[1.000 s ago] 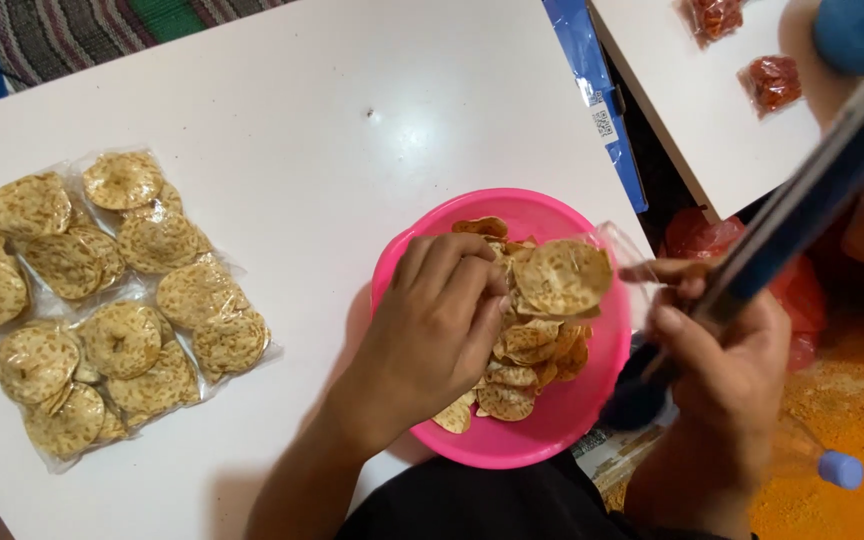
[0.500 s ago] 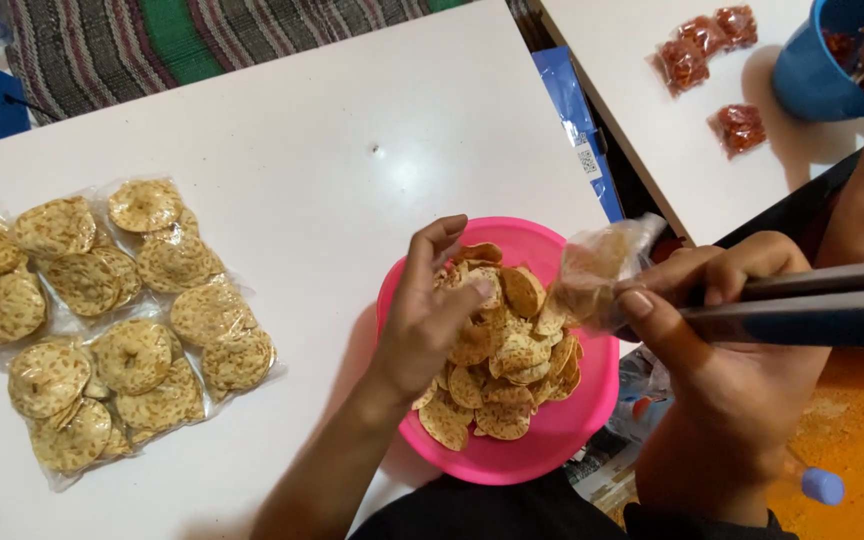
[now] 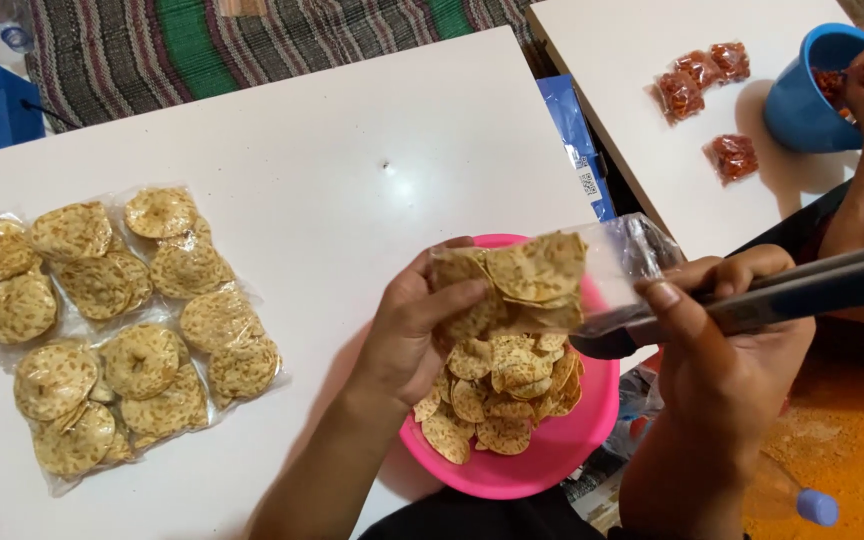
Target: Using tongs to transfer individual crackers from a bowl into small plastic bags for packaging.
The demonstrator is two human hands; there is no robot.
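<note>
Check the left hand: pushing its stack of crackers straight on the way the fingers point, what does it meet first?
Likely the clear plastic bag that the right hand holds open. The left hand points right with the crackers already at the bag's mouth, above the pink bowl. Depth is unclear, so the overlap is not certain.

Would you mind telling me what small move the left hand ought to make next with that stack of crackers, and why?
Probably push the stack of crackers further into the clear bag. The left hand pinches the stack over the pink bowl, only its leading edge seems inside the mouth that the right hand holds open.
</note>
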